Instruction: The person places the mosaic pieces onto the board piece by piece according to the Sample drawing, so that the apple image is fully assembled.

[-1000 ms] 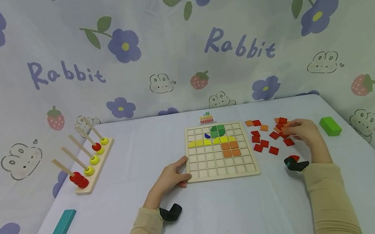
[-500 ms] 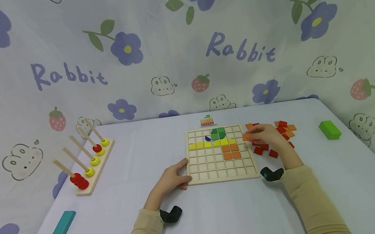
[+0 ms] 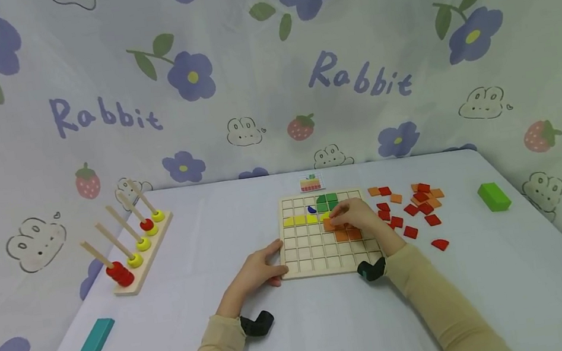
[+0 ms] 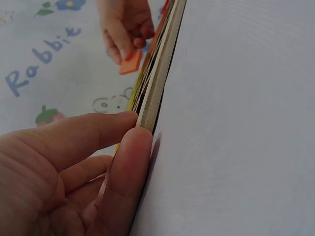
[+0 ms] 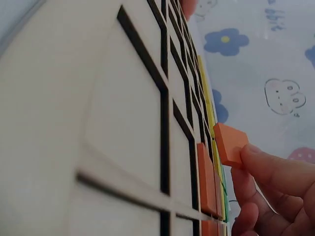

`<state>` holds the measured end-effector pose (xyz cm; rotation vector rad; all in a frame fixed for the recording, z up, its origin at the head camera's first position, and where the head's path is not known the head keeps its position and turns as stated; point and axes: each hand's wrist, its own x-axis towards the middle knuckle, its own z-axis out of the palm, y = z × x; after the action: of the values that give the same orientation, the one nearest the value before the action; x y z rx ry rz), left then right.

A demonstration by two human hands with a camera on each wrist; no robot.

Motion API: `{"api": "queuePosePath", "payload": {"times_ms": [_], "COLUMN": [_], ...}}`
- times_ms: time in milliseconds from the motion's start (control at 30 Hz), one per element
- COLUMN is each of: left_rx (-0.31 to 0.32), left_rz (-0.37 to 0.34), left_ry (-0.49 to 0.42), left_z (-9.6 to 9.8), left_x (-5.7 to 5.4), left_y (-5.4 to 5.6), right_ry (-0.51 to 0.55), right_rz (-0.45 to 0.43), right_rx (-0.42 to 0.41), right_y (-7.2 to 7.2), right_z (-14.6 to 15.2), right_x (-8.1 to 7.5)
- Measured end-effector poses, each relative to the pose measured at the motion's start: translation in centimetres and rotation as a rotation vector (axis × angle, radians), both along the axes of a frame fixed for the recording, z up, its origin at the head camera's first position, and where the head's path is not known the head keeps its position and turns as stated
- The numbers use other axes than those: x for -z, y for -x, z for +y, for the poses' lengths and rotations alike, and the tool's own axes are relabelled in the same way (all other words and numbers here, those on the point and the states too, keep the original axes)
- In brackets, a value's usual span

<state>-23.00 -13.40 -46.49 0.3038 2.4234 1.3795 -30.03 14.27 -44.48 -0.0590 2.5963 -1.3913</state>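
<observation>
- Along the left edge of the table (image 3: 325, 337), toward the person: one teal block (image 3: 96, 338), flat.
- Toward the back left corner, slanting: one wooden peg stand (image 3: 150, 258), five pegs; red rings on the nearest, yellow rings on the next two, red above yellow on the fourth, yellow on the farthest.
- Mid-table, at the left edge of the grid board: one left hand (image 3: 256, 270), index finger and thumb spread apart, both tips touching the wood; black device on the wrist.
- Near the table's middle: one wooden grid board (image 3: 297, 254), lying flat; yellow row, blue piece, green pieces and orange squares in its cells.
- Just behind the board, close to the table's back edge: one picture card (image 3: 311, 182).
- Over the board, left of the set orange squares: one orange tile (image 3: 329, 225), tilted; contact with the board cannot be told.
- Above the board's right half: one right hand (image 3: 359, 214), pinching that tile between thumb and fingers.
- Right of the board: loose red and orange tiles (image 3: 422, 196), partly heaped.
- Nearer the person: one rounded red piece (image 3: 440, 245).
- Near the table's right edge: one green block (image 3: 494, 197).
</observation>
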Motion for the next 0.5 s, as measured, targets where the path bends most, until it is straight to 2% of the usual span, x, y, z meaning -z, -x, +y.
{"api": "queuePosePath", "payload": {"times_ms": [200, 500], "left_rx": [0.009, 0.004], "left_rz": [0.007, 0.011], "left_ry": [-0.010, -0.020], "left_z": [0.1, 0.0], "left_x": [0.0, 0.0], "left_y": [-0.2, -0.2], "right_ry": [-0.069, -0.232], "right_rz": [0.049, 0.159], "right_rx": [0.001, -0.038], "right_y": [0.0, -0.1], "right_z": [-0.8, -1.3], "right_x": [0.5, 0.8]}}
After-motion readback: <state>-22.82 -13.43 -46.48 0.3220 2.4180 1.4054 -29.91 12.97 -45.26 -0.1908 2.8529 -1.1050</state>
